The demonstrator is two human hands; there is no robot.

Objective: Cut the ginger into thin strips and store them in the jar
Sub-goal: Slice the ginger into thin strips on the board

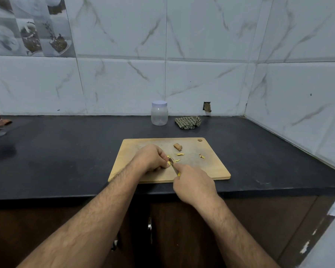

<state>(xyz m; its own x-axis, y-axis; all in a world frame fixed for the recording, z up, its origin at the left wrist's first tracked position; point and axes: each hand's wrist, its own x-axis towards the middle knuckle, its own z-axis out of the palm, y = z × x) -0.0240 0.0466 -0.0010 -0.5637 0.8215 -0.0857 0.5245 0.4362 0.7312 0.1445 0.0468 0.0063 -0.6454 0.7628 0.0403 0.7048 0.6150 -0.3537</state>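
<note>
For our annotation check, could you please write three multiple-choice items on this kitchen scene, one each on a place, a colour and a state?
1. Where does the jar stand?
A. on the cutting board
B. on the counter by the wall, left of the cloth
C. in the left hand

2. What colour is the jar's lid?
A. red
B. black
C. pale lilac-white

3. What state is the jar in?
A. lid on
B. lid off
C. tipped over

Key: 1 B, it stands behind the cutting board, beside the cloth. 2 C, the lid shows pale. 3 A, the lid sits on the upright jar.
</note>
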